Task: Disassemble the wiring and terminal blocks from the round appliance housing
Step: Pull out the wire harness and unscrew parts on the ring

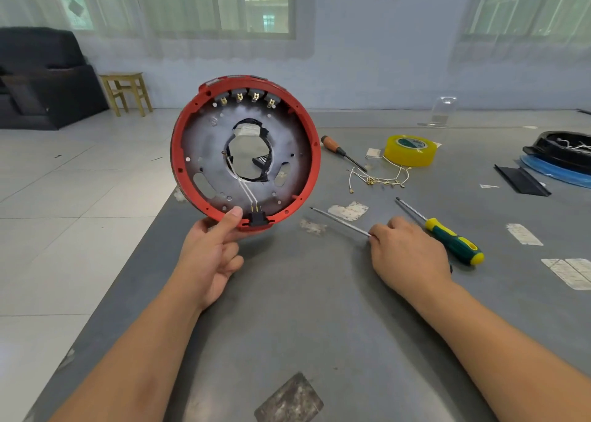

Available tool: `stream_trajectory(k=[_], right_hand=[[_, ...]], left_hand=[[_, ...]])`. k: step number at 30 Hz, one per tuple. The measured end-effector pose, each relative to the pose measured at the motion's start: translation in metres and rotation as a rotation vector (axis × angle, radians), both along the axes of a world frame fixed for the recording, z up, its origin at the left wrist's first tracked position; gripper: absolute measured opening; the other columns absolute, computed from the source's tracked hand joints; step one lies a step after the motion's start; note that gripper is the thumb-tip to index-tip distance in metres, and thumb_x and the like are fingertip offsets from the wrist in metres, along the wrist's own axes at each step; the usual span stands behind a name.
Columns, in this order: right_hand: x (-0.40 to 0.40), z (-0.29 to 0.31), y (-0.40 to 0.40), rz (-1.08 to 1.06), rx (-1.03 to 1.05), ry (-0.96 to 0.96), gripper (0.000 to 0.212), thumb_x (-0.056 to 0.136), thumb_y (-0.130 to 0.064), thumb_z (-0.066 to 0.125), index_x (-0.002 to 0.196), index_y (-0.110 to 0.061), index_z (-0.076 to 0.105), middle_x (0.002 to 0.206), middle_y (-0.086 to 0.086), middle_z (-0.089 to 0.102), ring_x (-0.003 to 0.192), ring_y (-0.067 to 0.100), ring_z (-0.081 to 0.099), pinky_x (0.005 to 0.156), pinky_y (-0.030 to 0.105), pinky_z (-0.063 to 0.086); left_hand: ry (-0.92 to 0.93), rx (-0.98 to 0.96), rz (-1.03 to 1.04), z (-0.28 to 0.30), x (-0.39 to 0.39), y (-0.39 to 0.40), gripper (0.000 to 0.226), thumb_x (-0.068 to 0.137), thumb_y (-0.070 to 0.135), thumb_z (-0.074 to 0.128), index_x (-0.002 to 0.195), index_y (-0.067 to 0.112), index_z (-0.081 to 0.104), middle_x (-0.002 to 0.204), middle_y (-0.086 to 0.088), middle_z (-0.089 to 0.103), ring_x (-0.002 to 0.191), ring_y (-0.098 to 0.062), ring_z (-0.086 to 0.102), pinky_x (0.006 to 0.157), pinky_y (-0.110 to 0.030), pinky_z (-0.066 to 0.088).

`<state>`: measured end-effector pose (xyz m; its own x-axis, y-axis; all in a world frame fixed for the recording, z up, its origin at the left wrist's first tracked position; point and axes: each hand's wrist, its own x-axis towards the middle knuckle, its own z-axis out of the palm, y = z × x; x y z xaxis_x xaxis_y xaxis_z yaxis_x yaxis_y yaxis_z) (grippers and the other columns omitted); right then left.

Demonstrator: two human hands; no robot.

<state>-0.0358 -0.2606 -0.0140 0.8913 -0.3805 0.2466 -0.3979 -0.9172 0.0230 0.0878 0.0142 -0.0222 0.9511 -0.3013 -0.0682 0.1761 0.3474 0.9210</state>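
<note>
- left hand (pixel 212 255) grips the red round housing (pixel 311 152) at its 6 o'clock rim, thumb over the edge, holding it upright above the grey surface (pixel 303 319).
- four terminal blocks (pixel 248 97) sit at the housing's 12 o'clock; two white wires (pixel 240 181) run from the centre hole down to a black connector (pixel 256 218) at 6 o'clock.
- right hand (pixel 406 255) lies knuckles up on the surface, fingers curled round a thin screwdriver (pixel 339 221) whose shaft points to 10 o'clock.
- a green-yellow screwdriver (pixel 454 242) lies just beside it at 2 o'clock; loose wires (pixel 380 180), an orange-handled screwdriver (pixel 335 148) and yellow tape (pixel 411 151) lie farther off.
</note>
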Motion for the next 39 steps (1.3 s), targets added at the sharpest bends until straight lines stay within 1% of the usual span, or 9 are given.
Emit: stream_trajectory(k=[3, 8, 11, 13, 17, 22, 27, 32, 39], right_hand=[[-0.006, 0.005, 0.001, 0.146, 0.032, -0.009, 0.032, 0.104, -0.043, 0.035, 0.110, -0.032, 0.065, 0.104, -0.006, 0.058, 0.096, 0.020, 0.060, 0.068, 0.035, 0.054], [-0.013, 0.012, -0.004, 0.383, 0.085, 0.019, 0.025, 0.100, -0.041, 0.044, 0.101, -0.031, 0.067, 0.096, -0.009, 0.059, 0.088, 0.015, 0.060, 0.069, 0.036, 0.052], [-0.014, 0.012, -0.005, 0.488, 0.167, -0.077, 0.019, 0.100, -0.035, 0.052, 0.101, -0.029, 0.070, 0.091, -0.008, 0.061, 0.080, 0.015, 0.058, 0.068, 0.039, 0.051], [-0.013, 0.012, -0.005, 0.509, 0.171, -0.134, 0.019, 0.101, -0.035, 0.051, 0.104, -0.030, 0.069, 0.091, -0.009, 0.063, 0.080, 0.015, 0.059, 0.068, 0.039, 0.051], [-0.009, 0.011, -0.001, 0.500, 0.087, -0.164, 0.027, 0.104, -0.040, 0.045, 0.115, -0.034, 0.069, 0.102, -0.012, 0.066, 0.089, 0.015, 0.064, 0.067, 0.037, 0.053], [-0.005, 0.013, 0.001, 0.491, -0.001, -0.189, 0.031, 0.105, -0.043, 0.042, 0.120, -0.037, 0.069, 0.102, -0.010, 0.066, 0.091, 0.018, 0.065, 0.062, 0.036, 0.053], [-0.004, 0.014, 0.002, 0.507, -0.035, -0.214, 0.030, 0.105, -0.042, 0.043, 0.119, -0.036, 0.069, 0.102, -0.009, 0.067, 0.088, 0.022, 0.066, 0.060, 0.036, 0.053], [-0.005, 0.016, 0.001, 0.549, -0.062, -0.220, 0.032, 0.103, -0.040, 0.043, 0.117, -0.032, 0.072, 0.103, -0.005, 0.068, 0.084, 0.026, 0.067, 0.059, 0.037, 0.053], [-0.003, 0.017, -0.003, 0.588, -0.128, -0.291, 0.023, 0.101, -0.029, 0.056, 0.111, -0.023, 0.075, 0.095, 0.002, 0.070, 0.076, 0.033, 0.066, 0.056, 0.037, 0.050]], left_hand=[[-0.023, 0.026, 0.052, 0.000, 0.003, 0.001, 0.027, 0.100, 0.029, 0.070, 0.108, 0.016, 0.048, 0.124, -0.040, 0.063, 0.037, -0.007, 0.018, 0.042, -0.024, 0.017], [-0.029, 0.029, 0.060, 0.000, 0.006, 0.000, 0.027, 0.101, 0.027, 0.068, 0.113, 0.012, 0.048, 0.113, -0.030, 0.074, 0.035, -0.007, 0.019, 0.041, -0.023, 0.020], [-0.040, 0.076, 0.072, -0.001, 0.007, -0.002, 0.024, 0.103, 0.025, 0.066, 0.113, 0.010, 0.050, 0.104, -0.027, 0.077, 0.032, -0.006, 0.028, 0.040, -0.022, 0.021], [-0.050, 0.102, 0.082, -0.001, 0.007, -0.003, 0.022, 0.103, 0.023, 0.065, 0.114, 0.008, 0.053, 0.098, -0.028, 0.077, 0.034, -0.005, 0.040, 0.039, -0.022, 0.021], [-0.051, 0.104, 0.077, -0.003, 0.008, -0.004, 0.018, 0.103, 0.019, 0.065, 0.109, 0.007, 0.053, 0.088, -0.026, 0.074, 0.032, -0.007, 0.043, 0.038, -0.023, 0.020], [-0.040, 0.118, 0.046, -0.003, 0.010, -0.001, 0.022, 0.101, 0.021, 0.067, 0.109, 0.007, 0.052, 0.096, -0.032, 0.075, 0.033, -0.008, 0.030, 0.037, -0.022, 0.021], [-0.044, 0.130, 0.037, -0.002, 0.010, 0.000, 0.034, 0.099, 0.024, 0.070, 0.121, 0.006, 0.051, 0.103, -0.032, 0.074, 0.035, -0.009, 0.026, 0.038, -0.022, 0.022], [-0.083, 0.142, 0.023, -0.001, 0.006, -0.001, 0.036, 0.098, 0.024, 0.071, 0.123, 0.007, 0.051, 0.105, -0.035, 0.072, 0.035, -0.010, 0.021, 0.041, -0.024, 0.021], [-0.093, 0.153, 0.014, 0.000, 0.003, 0.000, 0.037, 0.097, 0.024, 0.072, 0.124, 0.010, 0.050, 0.111, -0.037, 0.070, 0.034, -0.009, 0.022, 0.041, -0.025, 0.021]])
